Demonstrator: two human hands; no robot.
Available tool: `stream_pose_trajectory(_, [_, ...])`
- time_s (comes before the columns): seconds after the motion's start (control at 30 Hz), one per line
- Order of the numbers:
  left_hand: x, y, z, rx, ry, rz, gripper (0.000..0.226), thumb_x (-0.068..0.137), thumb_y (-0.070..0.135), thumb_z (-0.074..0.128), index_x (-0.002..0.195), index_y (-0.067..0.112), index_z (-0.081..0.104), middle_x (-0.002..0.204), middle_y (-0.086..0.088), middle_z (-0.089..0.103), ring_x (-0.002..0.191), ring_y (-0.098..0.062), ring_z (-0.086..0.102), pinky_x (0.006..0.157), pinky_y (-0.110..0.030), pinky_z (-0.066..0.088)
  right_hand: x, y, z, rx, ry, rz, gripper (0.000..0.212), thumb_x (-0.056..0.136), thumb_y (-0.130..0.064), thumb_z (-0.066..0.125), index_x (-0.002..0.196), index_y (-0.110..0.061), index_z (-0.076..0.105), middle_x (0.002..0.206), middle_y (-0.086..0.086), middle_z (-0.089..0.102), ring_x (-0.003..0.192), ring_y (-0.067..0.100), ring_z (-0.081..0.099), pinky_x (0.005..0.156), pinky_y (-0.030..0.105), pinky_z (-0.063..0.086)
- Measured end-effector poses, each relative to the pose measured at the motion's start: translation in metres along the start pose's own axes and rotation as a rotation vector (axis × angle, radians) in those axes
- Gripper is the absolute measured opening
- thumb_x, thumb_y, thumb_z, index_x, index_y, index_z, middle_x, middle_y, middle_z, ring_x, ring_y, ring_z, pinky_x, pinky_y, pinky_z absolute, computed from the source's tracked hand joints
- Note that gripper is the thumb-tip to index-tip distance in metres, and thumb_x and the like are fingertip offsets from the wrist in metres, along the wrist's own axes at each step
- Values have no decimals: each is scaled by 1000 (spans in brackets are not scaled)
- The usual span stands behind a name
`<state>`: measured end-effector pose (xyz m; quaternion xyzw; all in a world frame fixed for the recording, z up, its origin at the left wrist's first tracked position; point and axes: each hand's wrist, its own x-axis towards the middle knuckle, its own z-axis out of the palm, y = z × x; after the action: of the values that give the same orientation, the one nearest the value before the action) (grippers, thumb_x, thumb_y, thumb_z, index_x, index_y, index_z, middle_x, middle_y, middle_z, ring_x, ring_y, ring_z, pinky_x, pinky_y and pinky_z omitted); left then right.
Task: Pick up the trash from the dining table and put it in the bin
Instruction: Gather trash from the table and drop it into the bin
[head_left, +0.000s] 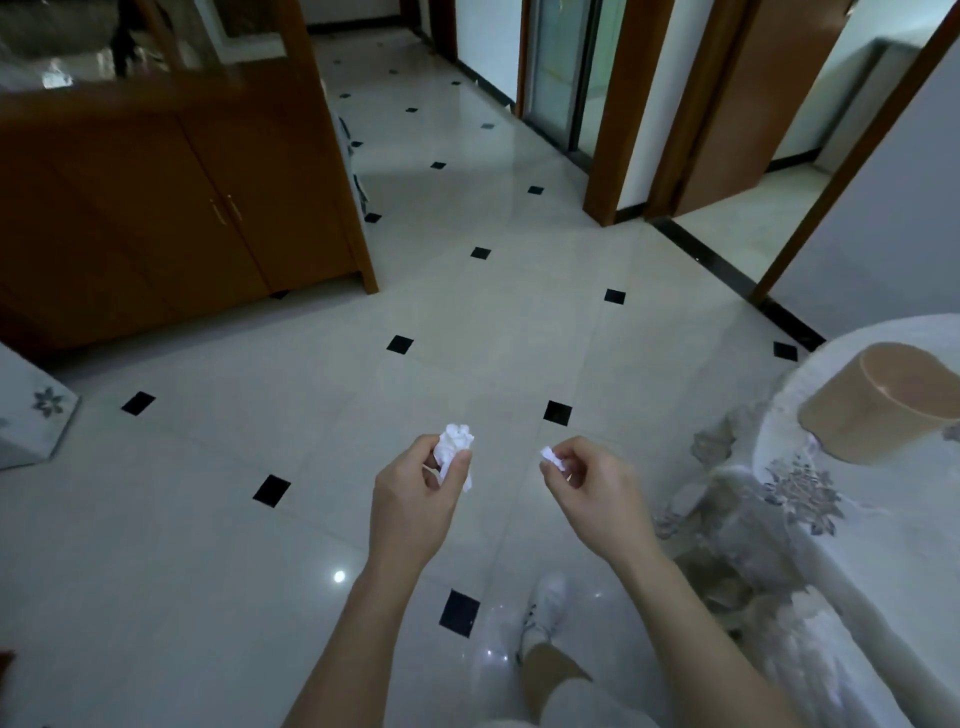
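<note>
My left hand (413, 499) is closed around a crumpled white tissue (453, 440) that sticks out above the fingers. My right hand (589, 480) pinches a smaller white paper scrap (550, 457) between thumb and fingertips. Both hands hover over the tiled floor, left of the dining table (883, 545), which has a white floral cloth. A tan paper cup (878, 405) lies on its side on the table at the right edge. No bin is in view.
A brown wooden cabinet (171, 208) stands at the left. Glossy white floor tiles (363, 415) with black diamond insets stretch ahead to a hallway with wooden door frames (618, 130). A cloth-covered corner (31, 410) juts in at the far left. My white shoe (545, 608) is below.
</note>
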<state>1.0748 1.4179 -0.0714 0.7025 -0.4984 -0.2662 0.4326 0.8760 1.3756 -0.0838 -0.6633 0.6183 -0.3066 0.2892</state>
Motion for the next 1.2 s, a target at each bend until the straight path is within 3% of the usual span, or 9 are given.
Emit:
stream_pose_trajectory(0.17, [81,17,39,12,-48,42,32,91,33,65,66,25,46,61,0,61,51,-11,43,54,-23,39,79,14,-2,7,24,33,16,88,-35,65,75,-27,60,64,-12,57,67,1,56,54,14,36])
stream_pose_trajectory(0.3, [162,40,79,35,-65,69,33,91,38,64,71,17,50,63,-5,60,56,-22,47,56,-33,43,165,26,-21,34,60,53,15,89,-35,64,77,-25,63,65,-11,61,67,2,57,56,21,39])
stream_pose_trajectory(0.6, [305,127,195,9,-171,179,30,90,27,66,69,16,49,60,10,58,56,-20,46,53,-16,36,329,70,-104,59,244,106,18,89,-35,66,75,-26,62,65,-12,61,66,5,58,62,25,48])
stream_pose_trajectory(0.7, [333,143,231,8,-224,200,29,90,28,65,68,19,49,62,12,61,53,-12,46,53,-15,37,357,89,-121,53,284,128,18,89,-36,66,75,-25,62,64,-11,62,65,6,59,61,24,48])
stream_pose_trajectory(0.9, [377,179,310,20,-374,267,29,91,32,64,68,20,50,62,7,62,53,-9,47,53,-17,38,394,132,-160,10,366,199,17,89,-36,66,77,-25,63,62,-12,60,69,3,59,55,9,37])
stream_pose_trajectory(1.1, [416,212,407,25,-573,391,24,91,34,64,74,19,56,63,-3,59,59,-17,52,55,-26,43,419,184,-208,-62,485,352,10,88,-32,68,82,-28,62,62,-16,55,60,-1,55,54,14,34])
stream_pose_trajectory(1.2, [434,239,468,12,-720,483,19,92,33,65,77,23,59,62,1,58,59,-16,51,53,-19,40,428,212,-236,-83,620,463,11,88,-36,67,84,-25,65,63,-16,57,63,-1,57,57,12,39])
